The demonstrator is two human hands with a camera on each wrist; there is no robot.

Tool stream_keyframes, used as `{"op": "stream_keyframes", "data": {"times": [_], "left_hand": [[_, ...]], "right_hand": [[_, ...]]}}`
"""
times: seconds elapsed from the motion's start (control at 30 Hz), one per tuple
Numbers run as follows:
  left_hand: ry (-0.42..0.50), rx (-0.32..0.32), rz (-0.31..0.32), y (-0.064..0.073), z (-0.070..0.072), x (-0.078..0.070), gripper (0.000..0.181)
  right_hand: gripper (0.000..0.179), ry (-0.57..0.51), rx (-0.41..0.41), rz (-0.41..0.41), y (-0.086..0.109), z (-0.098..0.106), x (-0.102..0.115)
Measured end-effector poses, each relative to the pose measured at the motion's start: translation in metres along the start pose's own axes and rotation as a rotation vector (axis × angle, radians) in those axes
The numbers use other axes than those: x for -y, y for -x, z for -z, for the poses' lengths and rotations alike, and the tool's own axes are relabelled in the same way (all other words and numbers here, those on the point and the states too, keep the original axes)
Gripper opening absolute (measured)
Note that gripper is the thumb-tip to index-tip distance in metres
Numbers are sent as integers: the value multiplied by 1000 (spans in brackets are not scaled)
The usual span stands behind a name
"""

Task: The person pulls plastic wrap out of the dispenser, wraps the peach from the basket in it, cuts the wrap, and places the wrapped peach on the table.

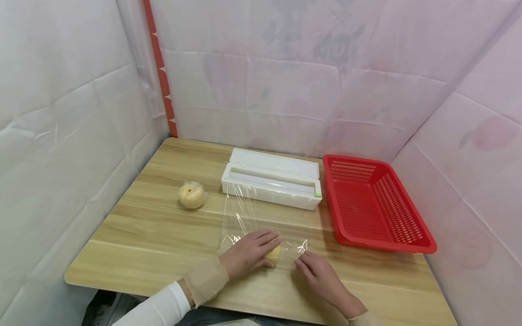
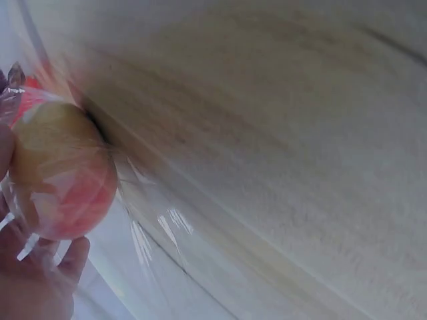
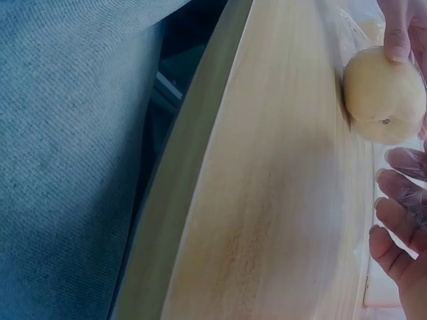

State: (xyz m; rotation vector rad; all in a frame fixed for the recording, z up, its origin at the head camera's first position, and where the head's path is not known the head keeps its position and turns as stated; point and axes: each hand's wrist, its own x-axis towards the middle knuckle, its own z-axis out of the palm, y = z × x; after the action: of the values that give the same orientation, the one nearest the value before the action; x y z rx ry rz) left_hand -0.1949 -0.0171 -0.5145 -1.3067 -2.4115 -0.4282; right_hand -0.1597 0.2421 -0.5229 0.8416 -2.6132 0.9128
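My left hand (image 1: pixel 249 253) grips a round, pale yellow fruit like an Asian pear (image 1: pixel 274 255) near the table's front edge. In the right wrist view the pear (image 3: pixel 380 90) lies on its side with its stem hollow showing, the left thumb on top. Clear plastic wrap (image 1: pixel 240 217) runs from the white dispenser box (image 1: pixel 271 194) to the pear. It covers part of the pear (image 2: pixel 70 177) in the left wrist view. Right of the fruit, my right hand (image 1: pixel 322 277) holds the wrap's edge, and film stretches over its curled fingers (image 3: pixel 393 217).
Another yellow fruit (image 1: pixel 192 196), wrapped in film, stands on the wooden table (image 1: pixel 138 235) at the left. A red plastic basket (image 1: pixel 331 203) is at the right, beside the dispenser, whose lid (image 1: pixel 273 162) is raised. Pale cloth walls (image 1: pixel 285 90) enclose the table's back and sides.
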Motion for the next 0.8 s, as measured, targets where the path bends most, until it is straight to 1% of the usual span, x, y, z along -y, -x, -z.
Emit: {"op": "stream_keyframes", "data": {"times": [0.07,0.17,0.3,0.33,0.4,0.43,0.5,0.53,0.6,0.7,0.77,0.8], "left_hand": [[33,4,-2,-1,2,1,66],[81,41,29,-4,6,2,60],[139,155,115,-10,12,4,55],[147,175,128,-12,12,6,54],[181,203,148,-15,12,8,53],[190,208,150,-17,12,10,53],[214,205,153,-19,12,12,51],[228,206,161,-20,13,13,51],[254,222,189,-22,14,15,50],[273,256,249,-26,16,19,48],[287,277,279,-28,16,21,47],[293,282,287,-29,16,21,47]], "right_hand": [[23,15,-8,-29,0,1,0],[19,26,-23,-66,-1,1,1],[14,28,-30,-137,-3,4,3],[13,40,-37,-142,-4,5,4],[10,92,-69,-117,-5,7,4],[9,128,-92,-94,-6,9,5],[9,202,-166,-17,-9,13,7],[11,241,-203,26,-11,15,9],[16,284,-265,109,-16,18,16],[26,285,-319,251,-24,19,31],[28,281,-332,343,-28,14,42],[27,281,-330,376,-29,11,47]]}}
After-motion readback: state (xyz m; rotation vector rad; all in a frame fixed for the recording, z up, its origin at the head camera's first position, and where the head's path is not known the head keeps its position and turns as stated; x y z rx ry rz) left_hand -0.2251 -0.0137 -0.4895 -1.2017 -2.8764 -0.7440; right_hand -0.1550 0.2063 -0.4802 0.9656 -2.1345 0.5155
